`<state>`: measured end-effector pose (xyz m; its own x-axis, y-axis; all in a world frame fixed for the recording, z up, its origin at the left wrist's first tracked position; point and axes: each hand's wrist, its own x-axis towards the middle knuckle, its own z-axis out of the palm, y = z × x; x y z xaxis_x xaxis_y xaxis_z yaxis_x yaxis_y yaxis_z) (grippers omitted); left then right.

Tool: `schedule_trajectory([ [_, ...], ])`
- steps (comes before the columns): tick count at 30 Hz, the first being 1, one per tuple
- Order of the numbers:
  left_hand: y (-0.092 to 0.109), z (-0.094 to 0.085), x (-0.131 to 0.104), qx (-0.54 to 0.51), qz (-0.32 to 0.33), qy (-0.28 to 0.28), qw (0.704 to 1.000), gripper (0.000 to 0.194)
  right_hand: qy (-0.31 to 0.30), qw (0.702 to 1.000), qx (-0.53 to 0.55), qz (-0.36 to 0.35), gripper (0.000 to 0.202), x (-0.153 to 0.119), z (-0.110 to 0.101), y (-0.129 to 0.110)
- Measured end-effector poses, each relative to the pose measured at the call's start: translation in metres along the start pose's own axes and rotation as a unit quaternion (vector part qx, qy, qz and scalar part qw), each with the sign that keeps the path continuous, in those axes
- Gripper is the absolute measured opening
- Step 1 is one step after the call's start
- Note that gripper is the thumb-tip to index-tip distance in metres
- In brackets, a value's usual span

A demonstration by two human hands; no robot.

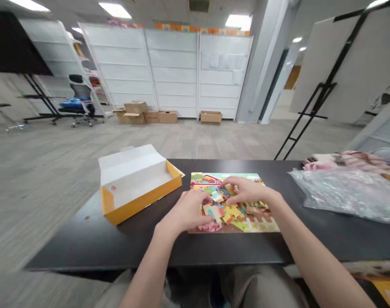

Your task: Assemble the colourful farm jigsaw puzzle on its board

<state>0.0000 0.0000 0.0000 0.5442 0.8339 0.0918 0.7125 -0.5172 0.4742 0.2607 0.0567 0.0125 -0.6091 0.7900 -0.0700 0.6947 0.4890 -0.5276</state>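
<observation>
A colourful farm-scene puzzle board [262, 224] lies flat on the black table, with a white fence and a red barn printed on it. Loose jigsaw pieces [231, 212] are heaped over its middle and left part. My left hand [191, 209] rests at the heap's left side, thumb and curved fingers apart and touching the pieces. From the right, my right hand [246, 190] reaches over the far side of the heap. Its thumb and index finger are spread, with pieces between and under them. No piece is clearly gripped in either hand; some fingertips are hard to make out.
An open yellow box [143, 201] with a white inside stands on the table's left. Clear plastic packaging [345, 192] and patterned fabric [358, 160] lie at the right. The black table's [233, 252] near edge is just above my knees. Cardboard boxes [135, 113] sit across the room.
</observation>
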Motion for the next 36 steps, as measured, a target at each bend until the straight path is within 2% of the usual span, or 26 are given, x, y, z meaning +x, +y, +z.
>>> schedule_trajectory([
  [6,-0.011,-0.001,-0.006,0.019,-0.007,0.028,0.999,0.026,0.034,0.994,-0.056,0.088,0.048,-0.003,-0.005,0.006],
  [12,-0.019,-0.006,-0.014,0.016,-0.014,0.016,1.0,0.033,0.046,0.985,-0.119,0.117,0.042,-0.006,-0.011,0.02],
  [16,-0.019,-0.008,-0.016,0.009,-0.016,0.008,1.0,0.028,0.053,0.978,-0.144,0.139,0.042,-0.007,-0.012,0.031],
  [19,-0.014,-0.007,-0.014,0.016,-0.014,0.007,1.0,0.036,0.063,0.977,-0.152,0.135,0.04,-0.006,-0.012,0.032],
  [22,-0.006,-0.006,-0.012,0.019,-0.01,-0.008,1.0,0.046,0.096,0.98,-0.143,0.104,0.034,-0.004,-0.011,0.023],
  [25,-0.001,-0.006,-0.011,0.012,-0.006,-0.02,1.0,0.04,0.111,0.985,-0.11,0.072,0.031,-0.003,-0.009,0.011],
  [28,0.002,-0.006,-0.012,0.001,-0.003,-0.025,1.0,0.038,0.109,0.988,-0.08,0.072,0.029,-0.005,-0.012,0.009],
  [33,0.001,-0.006,-0.014,-0.004,0.0,-0.029,1.0,0.042,0.176,0.96,-0.126,0.178,0.031,-0.021,-0.033,0.038],
  [34,0.001,-0.006,-0.014,-0.009,0.003,-0.021,1.0,0.043,0.175,0.953,-0.135,0.206,0.031,-0.026,-0.038,0.045],
  [36,0.002,-0.005,-0.013,-0.019,0.016,0.005,1.0,0.047,0.135,0.948,-0.137,0.253,0.034,-0.038,-0.046,0.058],
])
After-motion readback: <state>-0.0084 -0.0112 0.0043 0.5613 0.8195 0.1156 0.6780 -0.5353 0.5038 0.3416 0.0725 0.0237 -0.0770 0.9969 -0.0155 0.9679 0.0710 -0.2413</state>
